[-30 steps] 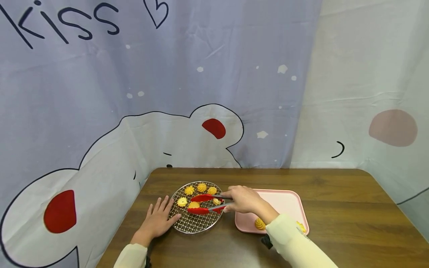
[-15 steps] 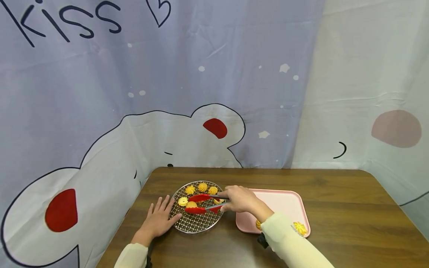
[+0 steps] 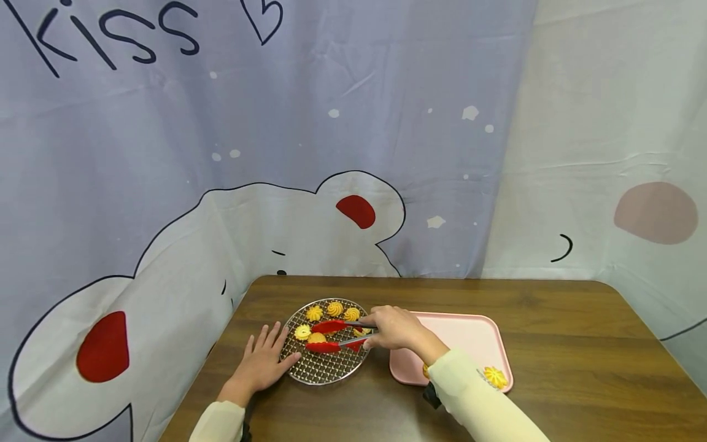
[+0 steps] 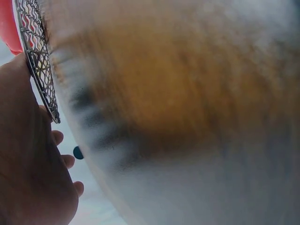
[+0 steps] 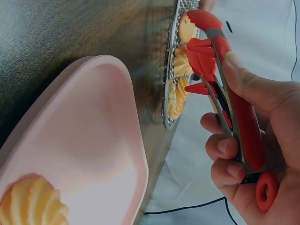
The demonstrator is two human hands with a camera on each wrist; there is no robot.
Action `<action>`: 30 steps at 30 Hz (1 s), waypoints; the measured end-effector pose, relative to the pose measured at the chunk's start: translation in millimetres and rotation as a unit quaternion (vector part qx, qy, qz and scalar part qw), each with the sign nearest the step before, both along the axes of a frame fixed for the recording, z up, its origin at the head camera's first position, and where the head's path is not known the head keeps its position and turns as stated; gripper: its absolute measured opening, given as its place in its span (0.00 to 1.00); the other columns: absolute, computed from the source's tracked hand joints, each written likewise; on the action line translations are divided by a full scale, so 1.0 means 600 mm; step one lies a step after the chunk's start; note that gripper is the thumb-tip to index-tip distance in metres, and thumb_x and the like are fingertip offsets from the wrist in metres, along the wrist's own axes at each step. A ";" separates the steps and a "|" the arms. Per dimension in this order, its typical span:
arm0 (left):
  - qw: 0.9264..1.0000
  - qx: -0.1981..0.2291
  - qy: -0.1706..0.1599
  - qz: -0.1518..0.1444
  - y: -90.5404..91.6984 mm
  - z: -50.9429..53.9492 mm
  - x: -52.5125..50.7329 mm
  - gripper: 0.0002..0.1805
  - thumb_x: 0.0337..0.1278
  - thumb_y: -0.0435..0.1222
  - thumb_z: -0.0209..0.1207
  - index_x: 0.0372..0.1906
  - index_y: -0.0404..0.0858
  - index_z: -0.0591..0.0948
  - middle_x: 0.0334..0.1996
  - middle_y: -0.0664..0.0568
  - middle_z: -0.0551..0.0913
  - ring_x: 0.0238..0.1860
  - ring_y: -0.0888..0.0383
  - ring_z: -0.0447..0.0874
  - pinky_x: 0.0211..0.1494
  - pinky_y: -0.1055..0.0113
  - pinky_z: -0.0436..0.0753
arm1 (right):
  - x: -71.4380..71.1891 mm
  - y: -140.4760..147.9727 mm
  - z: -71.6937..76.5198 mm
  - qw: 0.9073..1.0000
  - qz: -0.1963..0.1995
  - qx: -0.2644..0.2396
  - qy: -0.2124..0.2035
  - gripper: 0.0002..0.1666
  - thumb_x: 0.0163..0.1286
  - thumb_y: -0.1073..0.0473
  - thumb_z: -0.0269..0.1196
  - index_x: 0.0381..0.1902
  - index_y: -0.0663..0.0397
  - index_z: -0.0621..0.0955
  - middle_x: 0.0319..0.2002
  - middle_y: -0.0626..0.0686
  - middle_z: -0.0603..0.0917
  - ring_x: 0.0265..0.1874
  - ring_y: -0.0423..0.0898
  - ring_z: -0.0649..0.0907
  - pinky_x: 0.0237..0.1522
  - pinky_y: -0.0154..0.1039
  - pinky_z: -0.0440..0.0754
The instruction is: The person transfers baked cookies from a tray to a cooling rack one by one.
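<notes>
A round wire mesh rack (image 3: 326,371) holds several yellow swirled cookies, among them one cookie (image 3: 335,308) at the back. My left hand (image 3: 258,366) lies with fingers spread at the rack's left edge, its thumb touching the rim. My right hand (image 3: 399,328) grips red-tipped metal tongs (image 3: 324,347) over the rack. The tong tips are apart, with a round cookie (image 3: 316,337) between or beside them; contact cannot be made out. In the right wrist view, thumb and fingers wrap the tongs' red handle (image 5: 251,136).
A pink tray (image 3: 469,334) lies right of the rack, partly under the right forearm. On it are a cookie (image 3: 494,377) at the front right and another cookie (image 5: 33,204) mostly hidden by the sleeve. A printed curtain (image 3: 442,153) hangs behind the wooden table (image 3: 580,356).
The tongs and right hand have shifted slightly left over the rack, and the cookie by the tips has moved a little left. The left hand stays in place.
</notes>
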State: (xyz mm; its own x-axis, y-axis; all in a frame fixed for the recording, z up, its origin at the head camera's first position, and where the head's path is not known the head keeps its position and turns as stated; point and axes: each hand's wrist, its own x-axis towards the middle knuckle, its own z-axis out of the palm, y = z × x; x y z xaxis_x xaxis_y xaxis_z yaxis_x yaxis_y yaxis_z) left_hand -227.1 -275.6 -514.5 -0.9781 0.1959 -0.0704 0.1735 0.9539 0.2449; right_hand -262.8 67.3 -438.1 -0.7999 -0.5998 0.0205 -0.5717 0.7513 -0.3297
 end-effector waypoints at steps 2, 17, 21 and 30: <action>1.000 0.002 -0.001 -0.001 0.001 0.000 0.000 0.46 0.71 0.65 0.46 0.80 0.38 0.58 0.80 0.38 0.51 0.80 0.33 0.41 0.75 0.30 0.40 | 0.001 0.000 -0.001 1.000 -0.002 0.000 -0.001 0.31 0.58 0.42 0.76 0.60 0.40 0.86 0.42 0.45 0.84 0.39 0.47 0.84 0.37 0.47 0.81; 1.000 0.001 -0.006 -0.001 0.002 0.004 -0.001 0.46 0.72 0.64 0.47 0.80 0.38 0.57 0.80 0.37 0.50 0.80 0.32 0.41 0.75 0.30 0.40 | 0.013 0.025 0.017 1.000 0.004 -0.013 0.008 0.33 0.58 0.43 0.76 0.61 0.42 0.85 0.47 0.49 0.85 0.40 0.48 0.83 0.39 0.49 0.81; 1.000 0.000 -0.007 0.000 0.002 0.004 -0.001 0.45 0.72 0.63 0.47 0.80 0.38 0.57 0.80 0.37 0.50 0.80 0.32 0.41 0.75 0.29 0.40 | 0.020 0.041 0.024 1.000 -0.002 -0.015 0.008 0.33 0.58 0.44 0.76 0.62 0.43 0.84 0.45 0.47 0.85 0.37 0.46 0.82 0.37 0.48 0.80; 1.000 0.000 -0.004 0.001 0.003 0.002 -0.001 0.46 0.71 0.64 0.47 0.80 0.37 0.57 0.80 0.36 0.50 0.79 0.32 0.41 0.75 0.29 0.40 | 0.037 0.086 0.029 1.000 -0.010 -0.019 0.008 0.34 0.60 0.45 0.75 0.63 0.46 0.83 0.46 0.47 0.84 0.40 0.47 0.84 0.41 0.51 0.82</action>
